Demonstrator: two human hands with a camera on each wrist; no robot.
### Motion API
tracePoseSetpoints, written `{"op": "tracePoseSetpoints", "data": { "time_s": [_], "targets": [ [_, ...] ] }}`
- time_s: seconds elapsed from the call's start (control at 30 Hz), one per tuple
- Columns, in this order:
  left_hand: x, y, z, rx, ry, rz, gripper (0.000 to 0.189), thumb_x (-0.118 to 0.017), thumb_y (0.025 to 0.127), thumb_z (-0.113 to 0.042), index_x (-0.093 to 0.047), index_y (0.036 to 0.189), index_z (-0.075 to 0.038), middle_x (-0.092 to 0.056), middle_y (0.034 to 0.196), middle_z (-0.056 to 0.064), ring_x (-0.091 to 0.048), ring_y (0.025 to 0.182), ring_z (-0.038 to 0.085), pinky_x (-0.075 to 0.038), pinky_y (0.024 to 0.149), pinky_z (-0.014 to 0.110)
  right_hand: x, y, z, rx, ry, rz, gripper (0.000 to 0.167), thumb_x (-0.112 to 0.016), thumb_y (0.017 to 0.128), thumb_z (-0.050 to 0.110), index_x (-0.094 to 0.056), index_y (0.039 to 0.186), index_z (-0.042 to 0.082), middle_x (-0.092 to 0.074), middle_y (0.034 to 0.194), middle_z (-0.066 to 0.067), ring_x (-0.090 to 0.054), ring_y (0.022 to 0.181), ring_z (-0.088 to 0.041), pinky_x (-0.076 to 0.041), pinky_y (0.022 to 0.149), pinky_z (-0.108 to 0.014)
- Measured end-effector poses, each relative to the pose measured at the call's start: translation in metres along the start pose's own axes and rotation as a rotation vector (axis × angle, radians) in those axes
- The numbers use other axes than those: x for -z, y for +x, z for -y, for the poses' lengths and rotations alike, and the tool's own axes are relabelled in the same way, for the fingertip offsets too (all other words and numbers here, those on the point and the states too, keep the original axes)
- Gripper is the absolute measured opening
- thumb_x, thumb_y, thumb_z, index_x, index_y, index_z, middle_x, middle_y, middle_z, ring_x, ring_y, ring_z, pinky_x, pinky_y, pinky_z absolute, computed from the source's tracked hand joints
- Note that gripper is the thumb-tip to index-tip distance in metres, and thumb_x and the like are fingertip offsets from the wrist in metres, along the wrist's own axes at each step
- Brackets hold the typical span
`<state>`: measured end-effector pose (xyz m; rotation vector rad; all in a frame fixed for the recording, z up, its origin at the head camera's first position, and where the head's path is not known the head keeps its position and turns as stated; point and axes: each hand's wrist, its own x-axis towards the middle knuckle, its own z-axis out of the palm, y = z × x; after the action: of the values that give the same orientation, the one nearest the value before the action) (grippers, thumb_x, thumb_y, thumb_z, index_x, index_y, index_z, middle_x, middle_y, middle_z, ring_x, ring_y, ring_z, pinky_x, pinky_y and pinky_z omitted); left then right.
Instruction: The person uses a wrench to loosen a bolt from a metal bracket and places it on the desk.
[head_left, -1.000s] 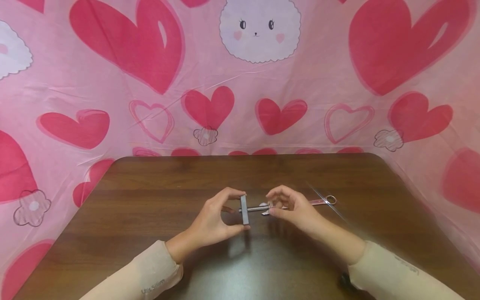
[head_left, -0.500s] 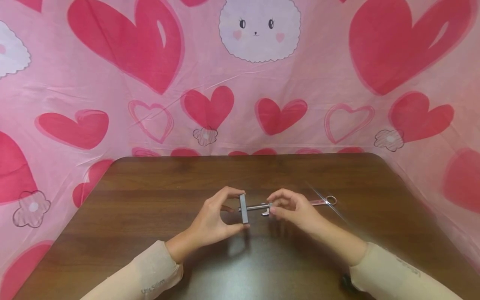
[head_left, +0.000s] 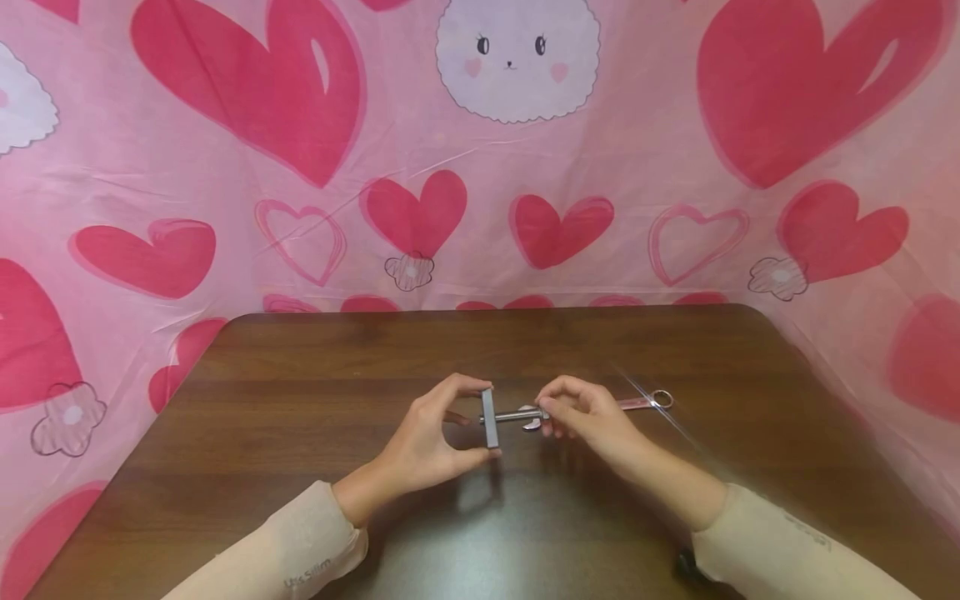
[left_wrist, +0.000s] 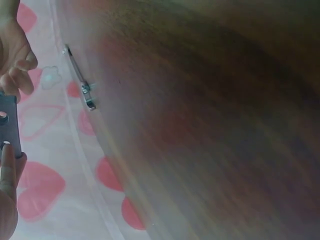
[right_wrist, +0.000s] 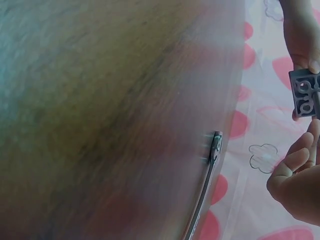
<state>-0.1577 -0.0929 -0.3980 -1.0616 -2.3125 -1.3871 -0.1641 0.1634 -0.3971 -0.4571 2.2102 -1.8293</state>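
My left hand [head_left: 427, 437] grips a small grey metal block [head_left: 490, 418] by its top and bottom edges, between fingers and thumb. Holes through the block [right_wrist: 303, 92] show in the right wrist view. A silver bolt [head_left: 513, 415] passes through it and sticks out to the right, roughly level. The bolt's right end is pinched between thumb and fingers of my right hand [head_left: 588, 414], which partly hides it. Both hands are above the table. Behind the right hand lies an adjustable wrench [head_left: 636, 404], its middle covered by that hand in the head view.
The brown wooden table [head_left: 360, 350] has rounded far corners. Pink cloth [head_left: 495, 150] with hearts hangs behind and at both sides. A small dark object [head_left: 686, 565] is partly hidden beside the right sleeve.
My right thumb has moved up onto the bolt's end and the fingers have shifted beneath it. The left hand and block stay nearly still; the wrench has not moved.
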Motion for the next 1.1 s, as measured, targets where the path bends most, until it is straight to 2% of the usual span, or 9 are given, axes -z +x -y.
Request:
{"op": "tracePoseSetpoints", "data": {
  "time_s": [0.13,0.27,0.4,0.53,0.77,1.1],
  "targets": [
    [0.0007,0.0000,-0.0001,0.002,-0.006,-0.003,0.069,-0.091,0.066,-0.008,-0.056,0.125,-0.008,-0.066,0.122,0.006,-0.065,0.111,0.020,-0.063,0.076,0.030,-0.0011,-0.0007,0.0007,0.039,-0.016,-0.029,0.026,-0.065,0.094,0.010,-0.057,0.114,-0.004,-0.068,0.092,0.000,-0.062,0.077,-0.013,-0.052,0.067,-0.025],
    [0.0015,0.0002,0.0004,0.004,-0.010,-0.004,0.069,-0.091,0.066,-0.007,-0.056,0.126,-0.010,-0.065,0.121,0.006,-0.065,0.111,0.020,-0.063,0.076,0.033,-0.0020,-0.0018,0.0013,0.124,-0.030,-0.025,0.033,-0.069,0.088,-0.001,-0.056,0.118,-0.008,-0.066,0.108,-0.010,-0.063,0.083,-0.011,-0.054,0.073,-0.022],
    [0.0020,0.0002,0.0001,0.005,-0.004,-0.002,0.070,-0.091,0.066,-0.008,-0.055,0.126,-0.010,-0.065,0.122,0.006,-0.065,0.111,0.020,-0.063,0.076,0.031,-0.0013,-0.0023,0.0012,0.161,-0.028,0.005,0.037,-0.069,0.086,-0.005,-0.054,0.119,-0.010,-0.065,0.111,-0.013,-0.063,0.082,-0.011,-0.053,0.072,-0.021],
    [0.0024,0.0000,-0.0012,0.002,-0.005,-0.006,0.071,-0.092,0.065,-0.008,-0.056,0.126,-0.010,-0.065,0.122,0.006,-0.065,0.111,0.021,-0.062,0.076,0.028,0.0010,-0.0023,0.0004,0.121,-0.048,0.007,0.034,-0.070,0.088,0.002,-0.056,0.118,-0.006,-0.065,0.109,-0.008,-0.063,0.084,-0.013,-0.054,0.073,-0.023],
    [0.0025,0.0006,-0.0019,-0.008,-0.012,-0.009,0.070,-0.092,0.065,-0.008,-0.056,0.125,-0.010,-0.065,0.123,0.006,-0.064,0.112,0.022,-0.062,0.076,0.026,0.0043,-0.0015,0.0024,0.005,-0.032,0.032,0.030,-0.062,0.098,0.017,-0.058,0.118,-0.005,-0.071,0.086,0.001,-0.065,0.078,-0.021,-0.055,0.067,-0.030],
    [0.0045,0.0020,-0.0041,0.003,-0.010,0.007,0.070,-0.092,0.065,-0.009,-0.056,0.125,-0.005,-0.065,0.123,0.007,-0.064,0.112,0.021,-0.061,0.076,0.024,0.0022,0.0007,0.0071,-0.016,0.024,0.041,0.032,-0.054,0.102,0.020,-0.057,0.114,-0.010,-0.066,0.073,0.002,-0.060,0.067,-0.016,-0.046,0.056,-0.024]
  ]
}}
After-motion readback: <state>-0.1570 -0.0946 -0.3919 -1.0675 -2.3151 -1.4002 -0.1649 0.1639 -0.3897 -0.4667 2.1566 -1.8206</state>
